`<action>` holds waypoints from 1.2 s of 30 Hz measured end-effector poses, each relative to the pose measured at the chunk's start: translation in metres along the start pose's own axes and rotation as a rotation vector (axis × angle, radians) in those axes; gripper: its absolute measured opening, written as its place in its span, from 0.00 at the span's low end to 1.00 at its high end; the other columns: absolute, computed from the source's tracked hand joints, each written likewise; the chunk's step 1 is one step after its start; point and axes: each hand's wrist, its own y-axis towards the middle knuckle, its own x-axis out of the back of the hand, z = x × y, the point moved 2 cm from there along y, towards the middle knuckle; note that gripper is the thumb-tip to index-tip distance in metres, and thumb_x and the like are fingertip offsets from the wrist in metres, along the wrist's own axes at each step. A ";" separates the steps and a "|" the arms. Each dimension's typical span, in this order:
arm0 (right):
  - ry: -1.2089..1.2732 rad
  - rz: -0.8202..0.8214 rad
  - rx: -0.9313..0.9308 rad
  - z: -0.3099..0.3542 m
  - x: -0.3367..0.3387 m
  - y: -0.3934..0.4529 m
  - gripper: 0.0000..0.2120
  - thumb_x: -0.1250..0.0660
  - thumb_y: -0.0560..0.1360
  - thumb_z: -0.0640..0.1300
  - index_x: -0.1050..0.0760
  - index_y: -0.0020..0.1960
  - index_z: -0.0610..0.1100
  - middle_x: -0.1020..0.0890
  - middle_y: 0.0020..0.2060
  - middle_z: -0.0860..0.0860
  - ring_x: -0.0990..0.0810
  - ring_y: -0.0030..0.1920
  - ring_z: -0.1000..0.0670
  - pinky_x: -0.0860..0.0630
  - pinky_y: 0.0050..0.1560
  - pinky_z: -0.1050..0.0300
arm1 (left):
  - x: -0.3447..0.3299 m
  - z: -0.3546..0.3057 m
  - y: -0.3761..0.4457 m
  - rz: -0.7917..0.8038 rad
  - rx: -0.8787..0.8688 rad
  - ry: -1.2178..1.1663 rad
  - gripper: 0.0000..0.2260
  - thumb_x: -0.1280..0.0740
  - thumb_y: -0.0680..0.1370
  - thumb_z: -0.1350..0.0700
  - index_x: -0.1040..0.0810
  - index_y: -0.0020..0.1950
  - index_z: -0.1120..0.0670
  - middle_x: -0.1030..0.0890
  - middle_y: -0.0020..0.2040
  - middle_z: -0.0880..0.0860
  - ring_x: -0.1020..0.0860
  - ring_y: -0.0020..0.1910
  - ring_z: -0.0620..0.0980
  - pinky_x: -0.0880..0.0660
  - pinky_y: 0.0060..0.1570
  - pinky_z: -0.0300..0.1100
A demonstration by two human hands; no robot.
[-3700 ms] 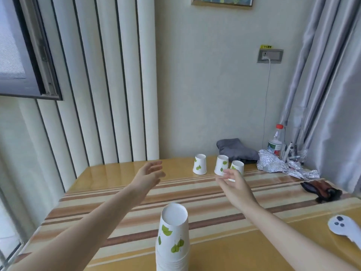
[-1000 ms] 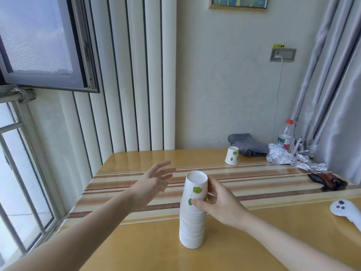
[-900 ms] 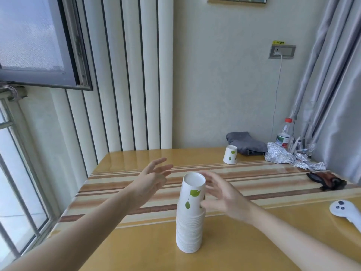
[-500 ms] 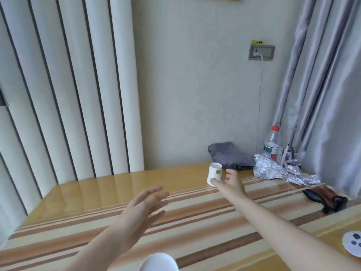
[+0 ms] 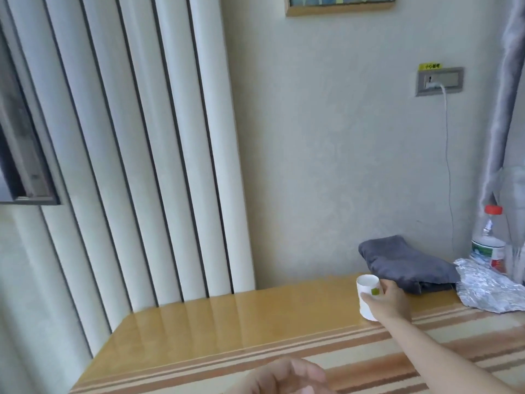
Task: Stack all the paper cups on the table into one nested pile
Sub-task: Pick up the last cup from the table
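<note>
Right hand: fingers clamped on paper cup, far right of table. Left hand: fingers apart, empty. Risk: thin wall crushes under squeeze; cup then jams when nesting.

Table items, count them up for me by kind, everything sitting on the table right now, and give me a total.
Paper cup, held in the right hand: 1
Folded grey cloth: 1
Plastic bottle with red cap: 1
Crumpled foil sheet: 1
Total: 4
</note>
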 end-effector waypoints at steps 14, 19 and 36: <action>-0.168 0.180 0.093 0.023 0.016 -0.082 0.44 0.24 0.64 0.59 0.41 0.73 0.51 0.36 0.69 0.43 0.32 0.68 0.39 0.31 0.64 0.47 | 0.044 -0.024 0.009 -0.407 0.105 0.047 0.14 0.32 0.79 0.57 0.24 0.64 0.54 0.22 0.66 0.55 0.24 0.65 0.51 0.26 0.67 0.51; -0.042 0.441 0.141 0.043 -0.021 -0.052 0.51 0.23 0.64 0.58 0.51 0.77 0.56 0.46 0.74 0.48 0.36 0.73 0.44 0.36 0.68 0.50 | 0.079 -0.004 0.096 -0.464 0.153 0.197 0.24 0.33 0.79 0.51 0.34 0.74 0.46 0.35 0.76 0.50 0.30 0.69 0.52 0.32 0.69 0.47; -0.054 0.540 0.347 0.079 -0.143 -0.043 0.20 0.33 0.73 0.44 0.34 0.63 0.48 0.19 0.53 0.50 0.20 0.56 0.46 0.21 0.52 0.48 | 0.113 0.026 0.205 -0.468 0.240 0.554 0.22 0.49 0.83 0.48 0.29 0.71 0.56 0.35 0.75 0.52 0.34 0.71 0.50 0.37 0.71 0.47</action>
